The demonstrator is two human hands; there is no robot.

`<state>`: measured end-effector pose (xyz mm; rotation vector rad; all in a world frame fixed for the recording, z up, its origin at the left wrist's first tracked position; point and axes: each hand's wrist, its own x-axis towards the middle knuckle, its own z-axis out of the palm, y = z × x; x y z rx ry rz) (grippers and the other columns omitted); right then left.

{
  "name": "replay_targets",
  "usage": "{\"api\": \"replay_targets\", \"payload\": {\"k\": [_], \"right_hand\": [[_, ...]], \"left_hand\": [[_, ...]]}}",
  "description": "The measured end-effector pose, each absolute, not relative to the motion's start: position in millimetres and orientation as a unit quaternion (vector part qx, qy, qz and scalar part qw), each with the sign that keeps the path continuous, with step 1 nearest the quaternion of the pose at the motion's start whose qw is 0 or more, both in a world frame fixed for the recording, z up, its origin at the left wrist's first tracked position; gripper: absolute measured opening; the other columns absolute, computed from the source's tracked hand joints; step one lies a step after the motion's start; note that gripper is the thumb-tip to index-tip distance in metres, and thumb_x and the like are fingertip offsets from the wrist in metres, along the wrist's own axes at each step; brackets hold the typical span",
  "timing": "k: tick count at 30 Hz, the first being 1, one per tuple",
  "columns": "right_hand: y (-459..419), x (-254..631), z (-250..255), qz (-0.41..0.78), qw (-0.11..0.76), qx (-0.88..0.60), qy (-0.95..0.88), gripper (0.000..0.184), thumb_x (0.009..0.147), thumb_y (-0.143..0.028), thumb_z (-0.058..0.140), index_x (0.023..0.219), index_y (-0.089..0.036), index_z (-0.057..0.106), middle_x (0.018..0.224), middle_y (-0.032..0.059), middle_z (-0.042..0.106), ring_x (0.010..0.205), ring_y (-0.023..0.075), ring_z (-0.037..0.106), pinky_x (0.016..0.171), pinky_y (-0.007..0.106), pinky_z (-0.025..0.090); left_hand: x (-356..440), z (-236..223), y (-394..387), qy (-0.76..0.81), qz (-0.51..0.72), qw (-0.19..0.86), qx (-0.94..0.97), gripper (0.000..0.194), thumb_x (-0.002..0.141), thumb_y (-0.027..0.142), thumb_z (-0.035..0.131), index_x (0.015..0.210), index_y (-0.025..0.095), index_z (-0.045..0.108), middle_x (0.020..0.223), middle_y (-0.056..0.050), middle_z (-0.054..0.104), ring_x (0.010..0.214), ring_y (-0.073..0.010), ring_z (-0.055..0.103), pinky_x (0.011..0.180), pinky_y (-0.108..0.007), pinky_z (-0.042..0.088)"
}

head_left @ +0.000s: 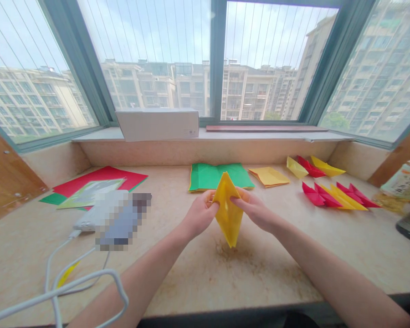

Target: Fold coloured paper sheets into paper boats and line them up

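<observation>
A folded yellow paper (229, 218), diamond-shaped and slightly parted along its middle, is held up above the counter between my two hands. My left hand (202, 210) pinches its left corner, thumb in front. On the opposite corner my right hand (254, 207) grips with the thumb at the front edge; the other fingers are partly hidden behind the paper. Right behind the hands lies a green sheet (218, 175) with fold creases. A folded orange-yellow paper square (269, 176) lies to its right.
Folded paper boats stand at the right, among them a red one (310, 167) and a yellow one (343, 197). A bottle (405, 182) is at the far right. Red paper (99, 177), a white power bank (92, 214) and white cables (85, 282) occupy the left. A white box (159, 125) sits on the sill.
</observation>
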<state>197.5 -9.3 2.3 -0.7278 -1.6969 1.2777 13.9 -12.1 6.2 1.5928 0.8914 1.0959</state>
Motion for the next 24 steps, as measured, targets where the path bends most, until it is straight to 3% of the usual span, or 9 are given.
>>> {"api": "replay_targets", "payload": {"k": [5, 10, 16, 20, 24], "right_hand": [[-13, 186, -2, 0.458, 0.433, -0.328, -0.704, 0.029, 0.093, -0.042, 0.051, 0.107, -0.019, 0.063, 0.094, 0.004, 0.068, 0.082, 0.0192, 0.062, 0.073, 0.029, 0.048], [-13, 188, -6, 0.327, 0.434, -0.399, -0.739, 0.025, 0.094, -0.033, 0.047, 0.089, -0.017, 0.065, 0.078, 0.0015, 0.065, 0.07, 0.0162, 0.058, 0.061, 0.025, 0.042], [-13, 190, -10, 0.241, 0.398, -0.432, -0.773, 0.022, 0.092, -0.025, 0.045, 0.083, -0.017, 0.064, 0.076, 0.0004, 0.067, 0.067, 0.0151, 0.057, 0.059, 0.024, 0.039], [-14, 190, -8, 0.205, 0.389, -0.458, -0.773, 0.028, 0.094, -0.027, 0.044, 0.077, -0.017, 0.064, 0.07, 0.0006, 0.067, 0.063, 0.0153, 0.058, 0.056, 0.024, 0.037], [-17, 193, -1, 0.2, 0.4, -0.468, -0.762, 0.028, 0.096, -0.035, 0.045, 0.098, -0.02, 0.068, 0.079, 0.0022, 0.073, 0.062, 0.016, 0.063, 0.055, 0.024, 0.041]], "left_hand": [[11, 3, -11, 0.415, 0.42, 0.392, 0.705, 0.019, 0.077, 0.013, 0.048, 0.087, 0.014, 0.065, 0.082, -0.004, 0.066, 0.077, -0.0175, 0.061, 0.066, -0.025, 0.045], [8, -4, -9, 0.42, 0.392, 0.356, 0.737, 0.02, 0.084, 0.019, 0.045, 0.08, 0.014, 0.064, 0.075, -0.002, 0.063, 0.068, -0.0157, 0.057, 0.059, -0.023, 0.042], [9, -3, -10, 0.413, 0.37, 0.36, 0.751, 0.021, 0.079, 0.015, 0.046, 0.085, 0.014, 0.067, 0.078, -0.003, 0.067, 0.074, -0.0179, 0.061, 0.064, -0.025, 0.046], [9, -1, -13, 0.394, 0.365, 0.364, 0.761, 0.036, 0.072, 0.006, 0.046, 0.1, 0.014, 0.065, 0.091, -0.005, 0.07, 0.084, -0.0198, 0.064, 0.075, -0.028, 0.049], [9, -1, -17, 0.402, 0.345, 0.336, 0.779, 0.044, 0.07, 0.003, 0.044, 0.107, 0.015, 0.064, 0.098, -0.005, 0.07, 0.091, -0.022, 0.065, 0.081, -0.031, 0.049]]}}
